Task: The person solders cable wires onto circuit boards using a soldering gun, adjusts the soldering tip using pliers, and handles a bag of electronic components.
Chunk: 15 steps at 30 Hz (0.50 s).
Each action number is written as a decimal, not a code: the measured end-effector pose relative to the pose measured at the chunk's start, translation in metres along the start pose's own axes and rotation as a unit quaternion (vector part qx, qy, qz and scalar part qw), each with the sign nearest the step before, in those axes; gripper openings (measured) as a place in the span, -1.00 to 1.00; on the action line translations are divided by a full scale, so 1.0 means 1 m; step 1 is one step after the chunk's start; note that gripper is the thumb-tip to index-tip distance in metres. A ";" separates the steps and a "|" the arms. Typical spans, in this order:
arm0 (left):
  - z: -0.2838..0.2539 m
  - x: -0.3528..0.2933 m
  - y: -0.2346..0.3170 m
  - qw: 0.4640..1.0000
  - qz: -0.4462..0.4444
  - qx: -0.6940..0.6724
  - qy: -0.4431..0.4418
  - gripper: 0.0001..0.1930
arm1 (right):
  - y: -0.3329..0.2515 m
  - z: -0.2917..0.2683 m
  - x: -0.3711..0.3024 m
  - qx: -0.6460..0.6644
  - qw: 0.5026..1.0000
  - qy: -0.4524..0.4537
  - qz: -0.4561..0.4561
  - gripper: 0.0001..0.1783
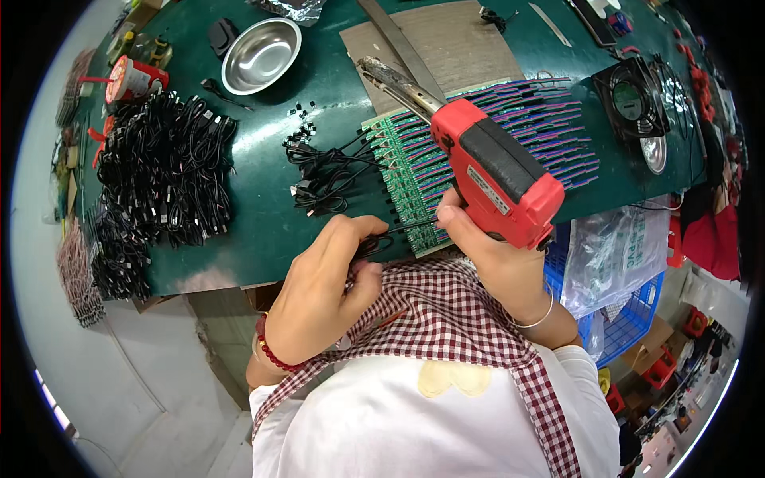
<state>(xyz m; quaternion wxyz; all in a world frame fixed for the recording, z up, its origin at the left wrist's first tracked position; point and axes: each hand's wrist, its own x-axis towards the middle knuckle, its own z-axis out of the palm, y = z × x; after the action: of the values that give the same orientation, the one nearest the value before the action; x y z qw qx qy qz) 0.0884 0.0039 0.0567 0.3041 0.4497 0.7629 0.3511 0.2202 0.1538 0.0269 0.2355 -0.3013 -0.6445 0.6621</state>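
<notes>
Wearing white shirt (358, 422) at six o'clock; gripping red soldering gun (490, 171) at two in right hand (496, 261), holding black cable (405, 228) in left hand (320, 279) at eight, near green circuit boards (405, 182) at twelve.

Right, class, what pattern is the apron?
The apron is maroon-and-white checked; see the head view.

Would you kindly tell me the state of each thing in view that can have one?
Left hand: curled around black cable
Right hand: gripping red tool
Red tool: metal end pointing away
Circuit boards: lined up, wires attached
Cables: heaped
Bowl: upright
Cup: straw inserted
Fan: running or not unclear
Crate: partly covered by bag
</notes>
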 end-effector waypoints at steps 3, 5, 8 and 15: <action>0.012 0.009 -0.007 0.997 0.047 -0.060 0.003 -0.72 | -0.013 0.001 0.001 0.071 0.993 -0.045 0.084 -0.83; 0.025 0.020 -0.008 0.990 0.053 -0.127 0.021 -0.81 | -0.012 0.001 0.001 0.099 0.988 -0.057 0.107 -0.87; 0.035 0.027 -0.018 0.977 0.022 -0.206 0.051 -0.90 | -0.005 -0.003 0.007 0.215 0.968 -0.044 0.120 -0.87; 0.037 0.030 -0.016 0.957 -0.042 -0.285 0.030 -0.91 | 0.005 -0.008 0.006 0.077 0.988 -0.068 0.116 -0.53</action>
<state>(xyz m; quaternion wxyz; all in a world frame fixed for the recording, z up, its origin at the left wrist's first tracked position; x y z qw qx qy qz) 0.0970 0.0353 0.0182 0.4111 0.3008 0.6583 0.5542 0.2222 0.1637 0.0216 0.1351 -0.3091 -0.5669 0.7515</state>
